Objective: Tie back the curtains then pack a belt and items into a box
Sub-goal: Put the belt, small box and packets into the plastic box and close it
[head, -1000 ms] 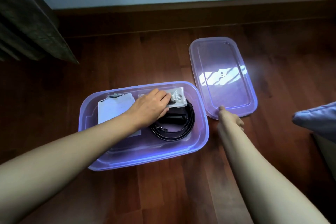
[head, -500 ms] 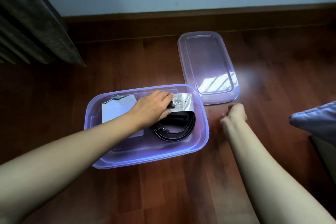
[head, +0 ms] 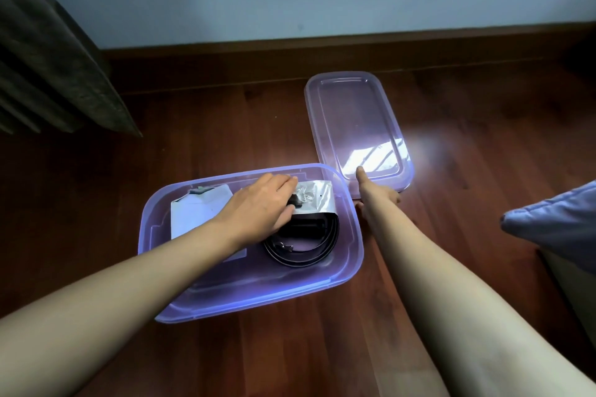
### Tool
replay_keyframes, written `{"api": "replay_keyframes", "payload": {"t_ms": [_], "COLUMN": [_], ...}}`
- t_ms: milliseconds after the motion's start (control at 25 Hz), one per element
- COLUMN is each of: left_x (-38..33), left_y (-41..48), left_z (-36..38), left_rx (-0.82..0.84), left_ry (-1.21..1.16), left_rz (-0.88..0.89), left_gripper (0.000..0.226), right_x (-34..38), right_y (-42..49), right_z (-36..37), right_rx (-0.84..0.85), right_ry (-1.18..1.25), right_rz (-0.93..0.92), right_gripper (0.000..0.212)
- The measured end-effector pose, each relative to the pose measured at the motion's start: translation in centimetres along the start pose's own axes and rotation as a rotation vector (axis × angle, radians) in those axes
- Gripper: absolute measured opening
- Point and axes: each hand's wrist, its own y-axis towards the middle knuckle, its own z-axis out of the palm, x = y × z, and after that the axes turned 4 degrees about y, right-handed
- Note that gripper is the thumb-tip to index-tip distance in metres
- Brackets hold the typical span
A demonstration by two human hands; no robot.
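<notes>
Belt point(head: 301, 263) coiled in right half of box point(head: 258, 303), foil pouch point(head: 314, 200) overlapping its far side. Left hand point(head: 261, 209): fingers straight, pressed together on pouch. Right hand point(head: 377, 200) pinches near rim of lid point(head: 354, 119) on floor point(head: 225, 126) (thin, light, probably flexes; take it by the rim).

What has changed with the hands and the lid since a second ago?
The right hand, curled short of the lid half a second ago, has reached forward; its thumb now lies on the lid's near rim. A full grip is unclear. The left hand stays flat on the foil packet in the box; the belt is unmoved.
</notes>
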Motion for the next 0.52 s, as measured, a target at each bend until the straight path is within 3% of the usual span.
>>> {"api": "replay_keyframes", "payload": {"t_ms": [120, 280, 400, 520], "left_x": [0.7, 1.5, 1.9, 2.4], "left_y": [-0.1, 0.0, 0.0, 0.2], "left_z": [0.4, 0.7, 0.2, -1.2], "left_rx": [-0.056, -0.128, -0.151, -0.223], "left_ry": [-0.004, -0.017, -0.076, -0.258], "left_rz": [0.024, 0.029, 0.018, -0.073], "left_gripper": [0.06, 0.051, 0.051, 0.053], "right_x": [0.5, 2.0, 3.5, 5.8], "right_y": [0.5, -0.7, -2.1, -3.4], "right_z": [0.0, -1.8, -3.5, -4.4], "right_rx": [-0.093, -0.15, -0.097, 0.037], "right_ry": [-0.073, 0.103, 0.441, 0.929], "right_rz": [0.0, 0.044, 0.048, -0.148], "right_gripper": [0.088, 0.078, 0.072, 0.059]}}
